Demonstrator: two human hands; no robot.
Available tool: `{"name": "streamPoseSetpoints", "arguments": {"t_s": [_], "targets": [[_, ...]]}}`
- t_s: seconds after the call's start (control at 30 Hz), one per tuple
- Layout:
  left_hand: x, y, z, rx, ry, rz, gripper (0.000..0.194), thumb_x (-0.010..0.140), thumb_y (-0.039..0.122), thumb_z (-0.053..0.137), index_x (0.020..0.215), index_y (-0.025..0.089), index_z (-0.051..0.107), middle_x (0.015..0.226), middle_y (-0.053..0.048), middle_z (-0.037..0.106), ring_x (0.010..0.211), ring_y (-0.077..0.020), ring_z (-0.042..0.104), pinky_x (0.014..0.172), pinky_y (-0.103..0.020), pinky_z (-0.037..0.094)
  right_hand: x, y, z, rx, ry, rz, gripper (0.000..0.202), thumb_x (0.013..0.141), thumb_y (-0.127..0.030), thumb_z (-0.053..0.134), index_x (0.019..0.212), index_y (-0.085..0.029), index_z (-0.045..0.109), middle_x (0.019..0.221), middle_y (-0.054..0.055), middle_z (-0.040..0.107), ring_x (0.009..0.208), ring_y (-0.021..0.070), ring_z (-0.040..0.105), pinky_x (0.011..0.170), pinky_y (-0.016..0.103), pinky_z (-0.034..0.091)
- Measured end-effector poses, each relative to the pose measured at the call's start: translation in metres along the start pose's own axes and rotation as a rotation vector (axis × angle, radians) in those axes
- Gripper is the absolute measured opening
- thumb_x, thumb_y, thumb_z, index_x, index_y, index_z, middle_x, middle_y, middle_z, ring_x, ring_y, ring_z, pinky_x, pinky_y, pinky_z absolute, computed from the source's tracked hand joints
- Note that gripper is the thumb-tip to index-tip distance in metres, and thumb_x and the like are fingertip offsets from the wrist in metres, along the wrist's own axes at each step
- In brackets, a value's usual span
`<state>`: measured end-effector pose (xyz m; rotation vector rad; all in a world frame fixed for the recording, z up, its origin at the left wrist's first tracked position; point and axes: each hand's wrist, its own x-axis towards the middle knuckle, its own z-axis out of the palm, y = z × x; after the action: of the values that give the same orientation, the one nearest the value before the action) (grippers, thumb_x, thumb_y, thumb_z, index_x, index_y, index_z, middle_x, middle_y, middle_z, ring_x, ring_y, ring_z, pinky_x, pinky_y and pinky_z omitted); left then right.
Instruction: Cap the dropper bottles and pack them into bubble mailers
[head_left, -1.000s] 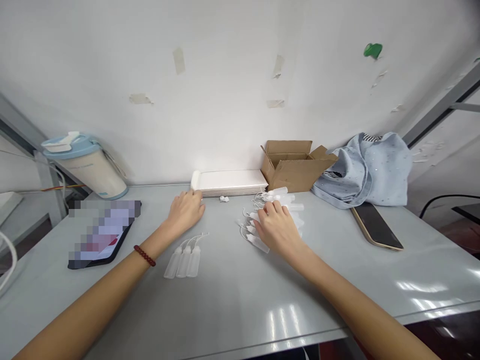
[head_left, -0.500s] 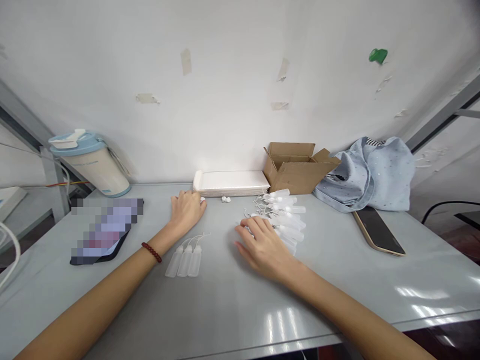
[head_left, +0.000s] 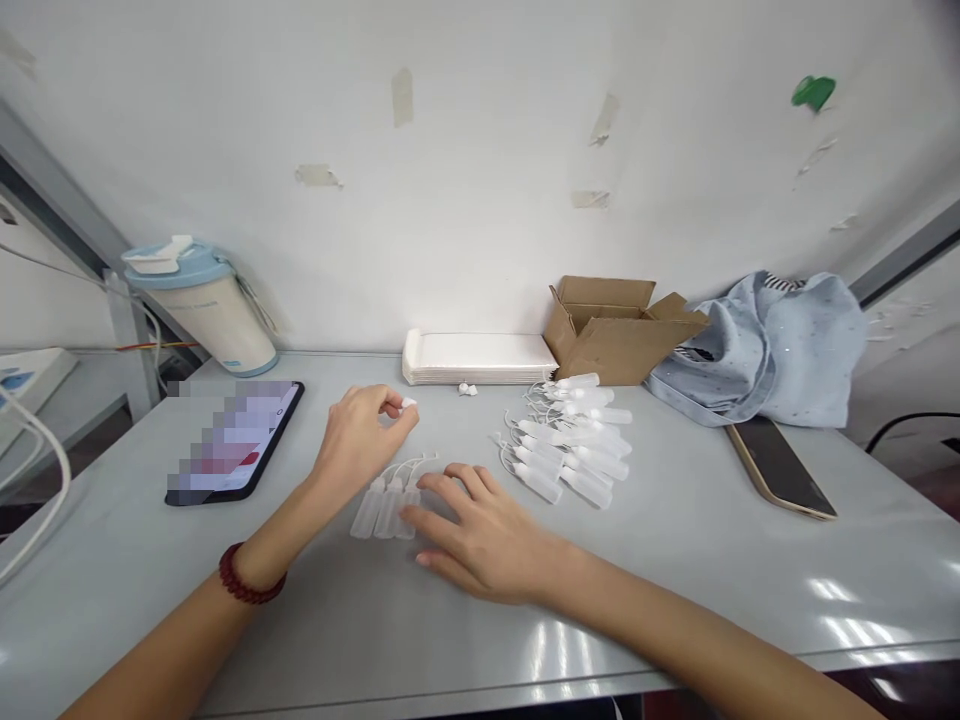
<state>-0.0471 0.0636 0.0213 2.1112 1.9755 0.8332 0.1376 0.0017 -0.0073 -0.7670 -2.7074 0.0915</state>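
My left hand (head_left: 362,432) pinches a small white piece (head_left: 409,403) between thumb and fingertips, above the table; its exact kind is too small to tell. Three translucent dropper bottles (head_left: 387,512) lie side by side below that hand, each with a thin white cord at its neck. Over the rightmost of them reaches my right hand (head_left: 480,535), fingers spread, fingertips at the bottle's edge; whether they touch it I cannot tell. A loose pile of similar bottles (head_left: 577,450) lies further right.
A stack of white padded mailers (head_left: 484,352) lies by the wall, with small white bits (head_left: 467,389) before it. An open cardboard box (head_left: 622,345), a blue cloth bag (head_left: 780,350) and a phone (head_left: 780,468) are on the right. At left are another phone (head_left: 281,420) and a tumbler (head_left: 214,310).
My left hand has come back from the mailers with the small white piece in its pinch. My right hand has moved left from the pile to the three bottles. The view has shifted slightly.
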Motion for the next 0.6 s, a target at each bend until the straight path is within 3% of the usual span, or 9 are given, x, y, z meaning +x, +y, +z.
{"name": "streamPoseSetpoints", "arguments": {"t_s": [0.23, 0.43, 0.6], "targets": [[-0.0044, 0.0018, 0.0017, -0.06, 0.024, 0.022, 0.018, 0.079, 0.034, 0.05, 0.073, 0.02, 0.059, 0.078, -0.002, 0.067, 0.083, -0.0224, 0.06, 0.07, -0.032, 0.045, 0.0017, 0.0012, 0.0034, 0.009, 0.055, 0.018, 0.032, 0.094, -0.041, 0.039, 0.105, -0.018, 0.058, 0.115, 0.015, 0.049, 0.1, 0.0257, 0.041, 0.081, 0.039, 0.04], [-0.0064, 0.0028, 0.0019, -0.071, 0.007, 0.022, 0.017, 0.079, 0.034, 0.05, 0.073, 0.021, 0.059, 0.077, -0.002, 0.068, 0.085, -0.0225, 0.06, 0.069, -0.032, 0.045, 0.002, 0.0001, 0.0066, 0.024, 0.049, 0.047, 0.035, 0.093, -0.045, 0.039, 0.111, -0.022, 0.058, 0.105, 0.013, 0.049, 0.092, 0.0234, 0.042, 0.078, 0.036, 0.039], [-0.008, 0.0048, 0.0017, -0.087, -0.008, 0.017, 0.018, 0.079, 0.035, 0.051, 0.073, 0.021, 0.059, 0.077, -0.002, 0.068, 0.086, -0.0229, 0.06, 0.07, -0.032, 0.045, 0.0022, 0.0002, 0.0084, 0.029, 0.071, 0.058, 0.033, 0.093, -0.045, 0.04, 0.101, -0.019, 0.06, 0.104, 0.013, 0.049, 0.091, 0.0227, 0.041, 0.077, 0.035, 0.038]]}}
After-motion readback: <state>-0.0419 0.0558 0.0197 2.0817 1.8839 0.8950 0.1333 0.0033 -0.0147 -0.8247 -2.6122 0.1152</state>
